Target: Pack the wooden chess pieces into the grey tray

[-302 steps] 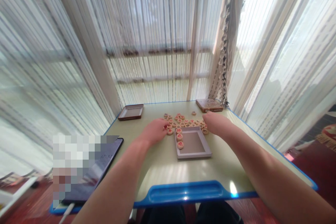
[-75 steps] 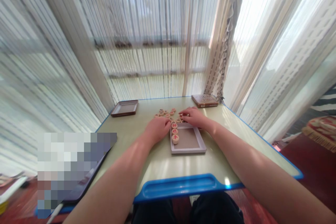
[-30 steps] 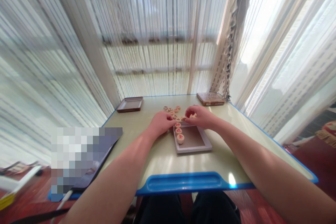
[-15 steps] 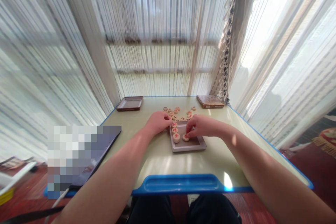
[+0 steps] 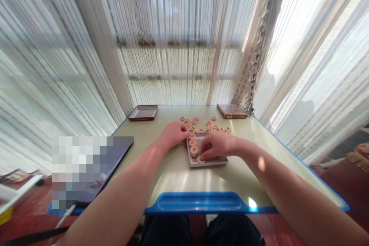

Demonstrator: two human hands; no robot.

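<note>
A shallow open box [image 5: 209,165] lies on the table in front of me. Along its left wall, round Chinese chess pieces [image 5: 194,151] with red characters stand in a column. My right hand [image 5: 217,146] reaches into the box, its fingertips closed on another chess piece [image 5: 200,159] near the front left corner. My left hand [image 5: 175,134] rests at the box's back left corner with the fingers curled together; what they hold, if anything, is hidden. More loose chess pieces [image 5: 192,127] lie scattered behind the box, some marked red and some dark.
An empty box lid or tray [image 5: 143,113] sits at the table's back left, and a closed flat box [image 5: 232,110] at the back right. A dark flat device [image 5: 115,169], partly pixelated, lies at the left edge. The table [image 5: 170,177] has a blue rim; curtains hang behind.
My right hand has moved the chess piece toward me and slightly left, from the middle of the box to near its front left corner. My left hand has hardly moved.
</note>
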